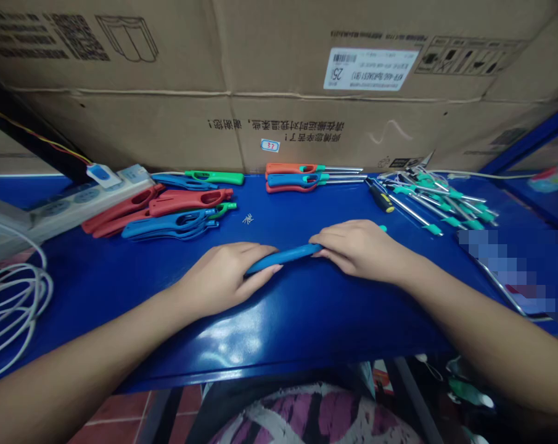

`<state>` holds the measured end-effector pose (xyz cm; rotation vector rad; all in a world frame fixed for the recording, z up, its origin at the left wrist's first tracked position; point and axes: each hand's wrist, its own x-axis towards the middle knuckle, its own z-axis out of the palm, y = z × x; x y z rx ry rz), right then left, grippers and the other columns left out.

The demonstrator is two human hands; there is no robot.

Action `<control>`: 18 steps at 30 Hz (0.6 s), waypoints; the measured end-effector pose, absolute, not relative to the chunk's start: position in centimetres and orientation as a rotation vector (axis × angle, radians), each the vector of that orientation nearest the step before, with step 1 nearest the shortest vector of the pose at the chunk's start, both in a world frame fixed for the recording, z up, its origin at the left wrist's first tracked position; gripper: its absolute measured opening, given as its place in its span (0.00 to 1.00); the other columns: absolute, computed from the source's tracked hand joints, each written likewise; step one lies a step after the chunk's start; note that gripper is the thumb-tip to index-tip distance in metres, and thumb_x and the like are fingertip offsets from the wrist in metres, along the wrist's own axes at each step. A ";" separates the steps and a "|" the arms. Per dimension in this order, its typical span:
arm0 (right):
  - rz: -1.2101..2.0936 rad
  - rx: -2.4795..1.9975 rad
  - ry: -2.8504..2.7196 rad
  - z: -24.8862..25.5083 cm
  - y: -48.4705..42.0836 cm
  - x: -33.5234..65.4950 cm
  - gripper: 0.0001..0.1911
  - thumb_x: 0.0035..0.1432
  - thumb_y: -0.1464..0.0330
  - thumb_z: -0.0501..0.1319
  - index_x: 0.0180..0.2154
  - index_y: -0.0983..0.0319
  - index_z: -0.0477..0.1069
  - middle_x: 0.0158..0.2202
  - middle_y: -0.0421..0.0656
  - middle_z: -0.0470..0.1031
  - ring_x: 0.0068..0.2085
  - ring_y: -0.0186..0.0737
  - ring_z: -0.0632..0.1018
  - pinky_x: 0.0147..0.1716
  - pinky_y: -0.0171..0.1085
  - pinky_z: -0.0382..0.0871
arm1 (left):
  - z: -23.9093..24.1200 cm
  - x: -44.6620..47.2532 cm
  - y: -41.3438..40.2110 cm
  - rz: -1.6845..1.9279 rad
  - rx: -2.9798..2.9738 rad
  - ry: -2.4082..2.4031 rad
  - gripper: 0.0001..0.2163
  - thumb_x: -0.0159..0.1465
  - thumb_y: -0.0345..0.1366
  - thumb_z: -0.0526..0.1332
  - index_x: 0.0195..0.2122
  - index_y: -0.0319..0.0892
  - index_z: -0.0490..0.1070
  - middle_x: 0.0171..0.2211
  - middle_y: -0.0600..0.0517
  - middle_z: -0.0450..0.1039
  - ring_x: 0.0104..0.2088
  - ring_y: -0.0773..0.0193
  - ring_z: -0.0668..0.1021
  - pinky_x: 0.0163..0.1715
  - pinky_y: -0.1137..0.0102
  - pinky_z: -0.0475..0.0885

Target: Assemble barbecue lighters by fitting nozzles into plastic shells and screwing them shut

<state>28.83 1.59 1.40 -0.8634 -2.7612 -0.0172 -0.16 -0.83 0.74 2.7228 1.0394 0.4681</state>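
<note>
At my left, red handles (pixel 181 202) and blue handles (pixel 168 227) lie piled beside a white power strip (pixel 82 203). My left hand (pixel 225 271) pinches one end of a blue piece (pixel 285 255), just in front of some small screws (pixel 248 219) on the blue table (pixel 279 333). My right hand (pixel 359 250) grips its other end; the teal bit (pixel 383 228) behind that hand may or may not belong to it. Farther right lie a screwdriver (pixel 380 196) and metal rods (pixel 415 211) with teal fittings.
</note>
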 end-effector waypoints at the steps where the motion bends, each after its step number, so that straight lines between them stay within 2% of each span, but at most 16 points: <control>1: -0.072 -0.839 -2.750 1.3 1.5 28.7 0.15 0.72 0.64 0.54 0.45 0.63 0.77 0.41 0.46 0.83 0.38 0.42 0.81 0.36 0.39 0.68 | 0.8 0.0 -1.1 0.464 2.677 1.054 0.17 0.75 0.43 0.53 0.57 0.41 0.72 0.47 0.47 0.80 0.44 0.55 0.83 0.43 0.63 0.78; 7: -0.106 -0.706 -2.802 1.4 0.8 27.8 0.18 0.74 0.64 0.50 0.47 0.63 0.76 0.39 0.46 0.83 0.36 0.41 0.79 0.37 0.39 0.64 | 0.6 0.7 -2.3 0.402 2.703 1.041 0.17 0.75 0.43 0.51 0.58 0.39 0.70 0.46 0.45 0.78 0.41 0.54 0.83 0.40 0.61 0.79; 10: -0.031 -0.785 -2.831 1.9 1.2 28.1 0.19 0.72 0.57 0.55 0.52 0.61 0.75 0.44 0.46 0.82 0.43 0.45 0.79 0.44 0.42 0.66 | 0.7 0.6 -2.1 0.376 2.682 1.069 0.17 0.76 0.42 0.50 0.56 0.40 0.71 0.45 0.46 0.78 0.41 0.54 0.83 0.40 0.61 0.79; 12: -0.047 -0.903 -2.819 2.2 1.8 28.8 0.24 0.67 0.54 0.60 0.57 0.61 0.71 0.49 0.48 0.80 0.49 0.49 0.77 0.51 0.46 0.65 | 0.8 0.3 -1.6 0.378 2.661 1.124 0.17 0.76 0.43 0.50 0.55 0.40 0.72 0.46 0.46 0.78 0.42 0.53 0.83 0.41 0.60 0.79; 15: -0.152 -1.109 -2.765 2.4 2.8 30.3 0.27 0.63 0.57 0.65 0.58 0.63 0.69 0.53 0.51 0.77 0.53 0.55 0.75 0.55 0.50 0.63 | 0.9 -0.2 -0.7 0.423 2.654 1.202 0.18 0.76 0.44 0.49 0.55 0.39 0.73 0.48 0.45 0.78 0.45 0.51 0.82 0.43 0.58 0.79; 18: -0.256 -1.259 -2.685 2.5 3.7 31.7 0.23 0.62 0.61 0.66 0.55 0.65 0.69 0.50 0.53 0.78 0.51 0.56 0.76 0.53 0.51 0.63 | 1.1 -0.6 -0.2 0.465 2.663 1.234 0.20 0.76 0.44 0.48 0.54 0.37 0.73 0.49 0.44 0.78 0.47 0.50 0.82 0.45 0.57 0.79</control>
